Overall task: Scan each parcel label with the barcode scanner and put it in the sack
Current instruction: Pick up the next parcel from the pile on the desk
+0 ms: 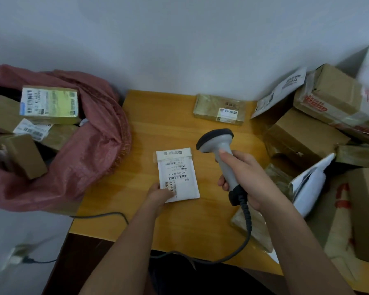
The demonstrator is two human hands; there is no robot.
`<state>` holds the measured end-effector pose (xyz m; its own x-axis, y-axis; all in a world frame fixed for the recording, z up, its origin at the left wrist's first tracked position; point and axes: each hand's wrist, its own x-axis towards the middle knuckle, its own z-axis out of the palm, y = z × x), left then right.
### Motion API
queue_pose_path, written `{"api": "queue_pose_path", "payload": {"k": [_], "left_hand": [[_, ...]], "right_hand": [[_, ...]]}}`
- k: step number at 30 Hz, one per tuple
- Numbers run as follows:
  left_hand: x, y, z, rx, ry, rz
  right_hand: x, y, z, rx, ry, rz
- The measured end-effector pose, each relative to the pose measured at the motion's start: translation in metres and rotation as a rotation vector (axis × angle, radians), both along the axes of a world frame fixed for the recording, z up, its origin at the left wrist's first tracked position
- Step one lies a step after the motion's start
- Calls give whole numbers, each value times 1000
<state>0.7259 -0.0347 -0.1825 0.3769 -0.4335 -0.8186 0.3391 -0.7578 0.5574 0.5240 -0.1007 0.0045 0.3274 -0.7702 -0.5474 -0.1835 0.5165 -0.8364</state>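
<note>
Left of the honey-yellow wooden worktop (136, 145) slumps a dull pinkish-red sack (90, 154). On the worktop: a white parcel (177, 174) with black-barcoded label, a light-grey barcode scanner (218, 145) with black head. Right: brown cardboard boxes (307, 135).

**Bare forearms, no sleeves, nothing on the wrists**

Two arms enter from the 6 o'clock edge, both uncovered along their whole visible length. No sleeve or cuff shows on either forearm. The left hand (161, 193) and the right hand (244, 177) are gloveless, with no ring, watch or band visible on fingers or wrists. Fingernails look short and plain. Between the arms, toward 6 o'clock, lies something dark, too dim to identify.
</note>
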Motion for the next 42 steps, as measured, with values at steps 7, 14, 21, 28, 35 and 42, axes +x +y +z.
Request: {"api": "queue_pose_path", "payload": {"k": [7, 14, 21, 28, 35, 42], "left_hand": [[24, -18, 22, -132, -674, -296], [19, -18, 20, -86, -1066, -633], [20, 3, -1, -105, -905, -1139], [30, 2, 2, -147, -935, -1116], [14, 5, 3, 27, -1019, -442], [34, 6, -10, 35, -780, -427]], "right_hand": [[-6, -1, 4, -31, 37, 22], [-3, 0, 2, -29, 44, 57], [2, -1, 1, -29, 66, 118], [14, -2, 7, -54, 23, 198], [17, -8, 5, -53, 12, 213], [10, -11, 0, -34, 35, 211]]}}
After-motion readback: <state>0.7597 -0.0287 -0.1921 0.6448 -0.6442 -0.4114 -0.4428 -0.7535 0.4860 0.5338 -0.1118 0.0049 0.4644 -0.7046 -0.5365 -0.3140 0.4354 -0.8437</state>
